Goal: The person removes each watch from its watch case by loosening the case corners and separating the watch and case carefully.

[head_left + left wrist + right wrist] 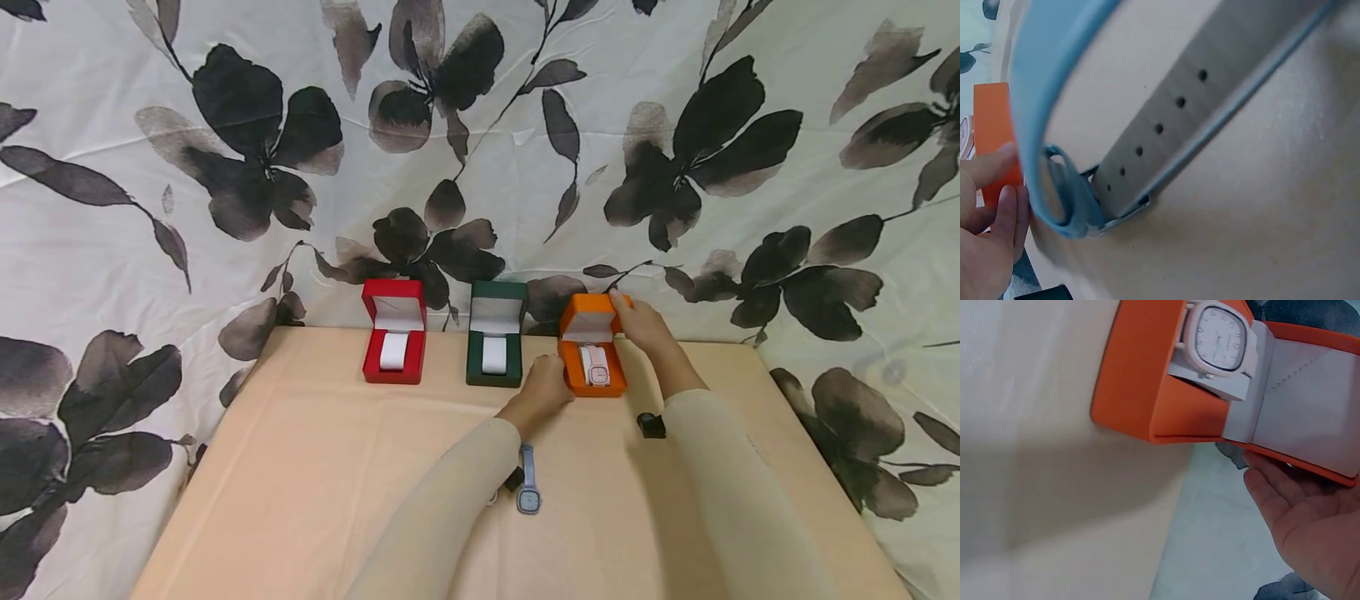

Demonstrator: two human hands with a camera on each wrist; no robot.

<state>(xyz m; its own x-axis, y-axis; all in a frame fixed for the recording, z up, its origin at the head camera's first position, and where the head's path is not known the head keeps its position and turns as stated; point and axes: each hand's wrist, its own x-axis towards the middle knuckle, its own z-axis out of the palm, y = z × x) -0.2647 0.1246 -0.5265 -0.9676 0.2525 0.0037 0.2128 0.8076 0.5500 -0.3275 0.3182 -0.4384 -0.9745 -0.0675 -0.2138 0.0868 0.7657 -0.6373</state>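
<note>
Orange watch box (pixel 588 389), rightmost, has its lid (pixel 1304 394) raised, the right hand (pixel 643 327) touching it with straight fingers, the left hand (pixel 546 387) resting loose fingers on the box's near side, pink watch (pixel 1221 339) inside: closing seems in hand, needing the lid tipped forward.

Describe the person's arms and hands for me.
The left sleeve and right sleeve are long, pale cream and plain, with no print visible, ending around the wrists. Beyond them, the left hand and right hand are ungloved.

orange box (pixel 597 391) | pink watch (pixel 1221 339) | red box (pixel 392 377) | green box (pixel 493 381) | blue watch (pixel 528 500) | white backdrop (pixel 487 179), black-grey floral
</note>
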